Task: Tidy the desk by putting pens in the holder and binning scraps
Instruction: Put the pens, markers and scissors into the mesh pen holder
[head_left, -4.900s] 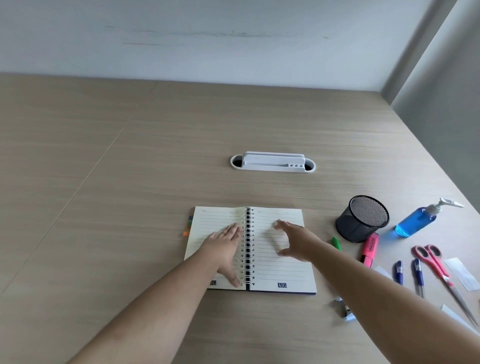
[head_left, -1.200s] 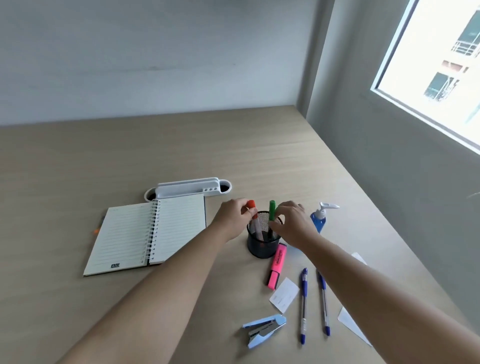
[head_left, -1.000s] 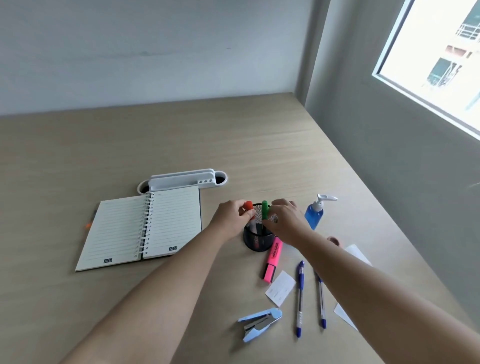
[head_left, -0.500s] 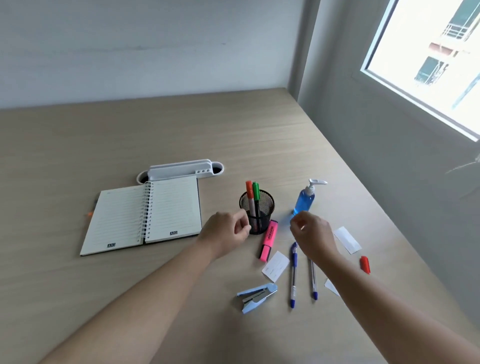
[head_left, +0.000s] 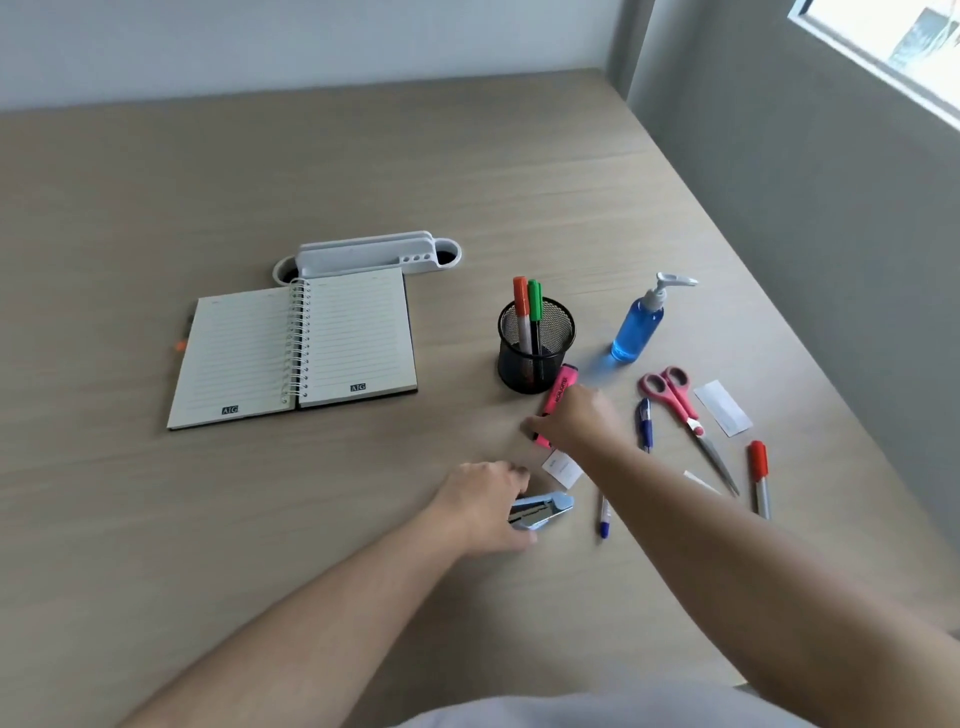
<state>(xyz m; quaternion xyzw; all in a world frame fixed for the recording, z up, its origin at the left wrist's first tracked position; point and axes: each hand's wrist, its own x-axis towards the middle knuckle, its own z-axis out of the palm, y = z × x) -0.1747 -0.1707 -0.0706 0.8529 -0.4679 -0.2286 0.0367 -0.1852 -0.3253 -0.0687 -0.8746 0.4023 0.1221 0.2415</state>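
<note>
The black mesh pen holder (head_left: 535, 358) stands upright with an orange marker (head_left: 520, 301) and a green marker (head_left: 534, 304) in it. A pink highlighter (head_left: 560, 388) lies just in front of it, and my right hand (head_left: 579, 422) is closed around its near end. My left hand (head_left: 485, 506) curls around the back of a light blue stapler (head_left: 545, 512). One blue pen (head_left: 644, 423) lies right of my right hand; another blue pen (head_left: 603, 517) is mostly hidden under my forearm. A red marker (head_left: 758, 470) and white paper scraps (head_left: 722, 408) (head_left: 562, 467) lie on the desk.
Red-handled scissors (head_left: 675, 400) lie between the blue pen and the scrap. A blue sanitizer bottle (head_left: 639, 325) stands right of the holder. An open spiral notebook (head_left: 296, 348) and a white cable tray (head_left: 363, 254) sit to the left. The desk's right edge (head_left: 831, 364) meets a grey wall.
Both hands have left the holder, where the two markers stay. My right hand dropped onto the pink highlighter; my left hand moved toward me onto the stapler.
</note>
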